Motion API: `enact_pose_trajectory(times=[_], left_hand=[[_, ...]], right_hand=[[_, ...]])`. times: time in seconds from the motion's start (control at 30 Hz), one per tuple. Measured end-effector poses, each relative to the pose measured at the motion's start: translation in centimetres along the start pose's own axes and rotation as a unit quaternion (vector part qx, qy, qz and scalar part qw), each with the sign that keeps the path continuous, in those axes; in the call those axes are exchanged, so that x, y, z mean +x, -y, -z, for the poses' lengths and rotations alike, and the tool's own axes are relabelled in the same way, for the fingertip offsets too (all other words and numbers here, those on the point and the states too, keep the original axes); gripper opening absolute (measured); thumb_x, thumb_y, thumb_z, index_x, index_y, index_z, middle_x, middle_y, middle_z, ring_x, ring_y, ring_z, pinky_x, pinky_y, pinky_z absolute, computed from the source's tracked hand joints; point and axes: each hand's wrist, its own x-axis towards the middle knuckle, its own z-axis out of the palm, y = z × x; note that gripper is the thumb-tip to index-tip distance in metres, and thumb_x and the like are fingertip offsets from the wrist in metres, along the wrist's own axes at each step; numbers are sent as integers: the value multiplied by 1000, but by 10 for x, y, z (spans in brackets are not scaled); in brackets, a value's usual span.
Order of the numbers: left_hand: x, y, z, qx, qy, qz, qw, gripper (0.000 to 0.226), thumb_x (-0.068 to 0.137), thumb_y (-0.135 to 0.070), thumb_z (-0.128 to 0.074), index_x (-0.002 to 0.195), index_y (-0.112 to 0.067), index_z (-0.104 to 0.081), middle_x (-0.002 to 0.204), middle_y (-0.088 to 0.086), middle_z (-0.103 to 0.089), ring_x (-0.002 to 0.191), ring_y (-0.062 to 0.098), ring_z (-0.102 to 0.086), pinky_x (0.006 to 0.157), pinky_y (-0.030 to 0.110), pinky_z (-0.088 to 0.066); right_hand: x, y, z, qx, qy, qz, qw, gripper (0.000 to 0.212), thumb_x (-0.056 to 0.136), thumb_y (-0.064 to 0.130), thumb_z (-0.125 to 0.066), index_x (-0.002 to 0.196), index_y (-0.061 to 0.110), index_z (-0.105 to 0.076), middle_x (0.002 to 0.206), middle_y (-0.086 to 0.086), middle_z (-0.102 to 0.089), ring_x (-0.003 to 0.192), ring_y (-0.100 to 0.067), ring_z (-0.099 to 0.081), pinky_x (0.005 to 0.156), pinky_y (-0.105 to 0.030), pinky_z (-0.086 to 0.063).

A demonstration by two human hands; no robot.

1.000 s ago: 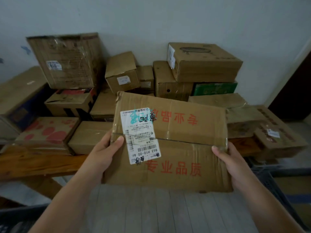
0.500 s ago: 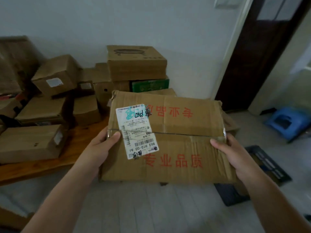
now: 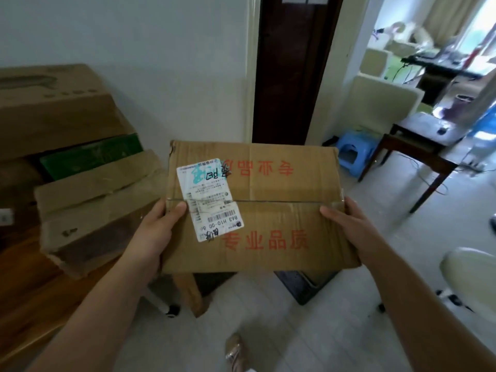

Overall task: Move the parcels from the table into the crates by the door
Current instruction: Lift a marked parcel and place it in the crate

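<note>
Two hands are carrying one parcel (image 3: 268,210): your left hand (image 3: 153,234) and right hand (image 3: 349,229) are clasping its side edges, thumbs lying on top. You are swinging from the table (image 3: 32,291) toward the door (image 3: 290,76), so the parcel is now hovering above a dark crate (image 3: 303,287).

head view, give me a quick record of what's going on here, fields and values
held item: cardboard parcel with red print, white shipping label on top
left hand: grips the parcel's left edge, thumb on top
right hand: grips its right edge, thumb on top
parcel position: in the air, off the table, before the dark door
on table: taped box, green box, large box above it
below parcel: dark crate on the floor, mostly hidden
task state: parcel not yet in a crate
</note>
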Motion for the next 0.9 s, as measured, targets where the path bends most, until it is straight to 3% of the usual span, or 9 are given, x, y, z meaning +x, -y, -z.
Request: enact_pose_trajectory(times=[0.13,0.23,0.47,0.6,0.67,0.77,0.9], left_hand=[[73,-18,-41,-1,18,5,1000,7,93,-32,-58,96,-37,-55,92,-4,-64,84,16,-61,76,33,-49],[121,-34,-61,26,31,14,999,9,93,-33,-59,101,-35,-58,100,0,-68,90,20,-63,89,39,-50],[220,-42,-83,50,28,36,998,23,93,-25,-59,116,-22,-57,108,3,-68,95,23,-65,90,43,-51],[275,-27,-85,88,-36,77,992,26,90,-15,-59,114,-12,-49,112,6,-57,100,23,-55,81,37,-43],[299,-14,-86,83,-79,103,988,22,91,-16,-59,110,-15,-46,109,4,-53,98,21,-50,81,36,-40],[331,8,-89,97,-152,132,975,33,93,-21,-58,120,-9,-45,106,3,-51,93,18,-49,79,35,-40],[371,34,-100,142,-253,186,939,32,91,-28,-61,108,-13,-38,105,7,-57,76,17,-56,59,31,-46]], right_hand=[[65,11,3,18,-28,-23,999,42,84,25,-68,119,25,-46,106,2,-60,93,-17,-60,70,-32,-49],[109,19,3,16,-36,-50,998,50,81,27,-70,125,22,-46,111,-4,-61,97,-23,-62,74,-38,-52],[207,30,-12,-23,-27,-81,996,47,83,26,-69,124,24,-45,111,-5,-60,100,-28,-60,82,-46,-51],[270,28,-42,-62,12,-104,993,39,84,23,-69,116,25,-47,104,-2,-60,94,-26,-61,76,-40,-52],[305,21,-61,-85,46,-118,988,43,83,26,-71,120,24,-49,108,-3,-62,97,-28,-62,83,-46,-53],[362,2,-88,-119,102,-130,979,45,84,25,-71,124,21,-52,110,-4,-64,99,-27,-63,90,-49,-51],[439,-28,-126,-154,181,-161,958,50,83,22,-72,129,18,-54,114,-4,-66,103,-26,-63,95,-47,-49]])
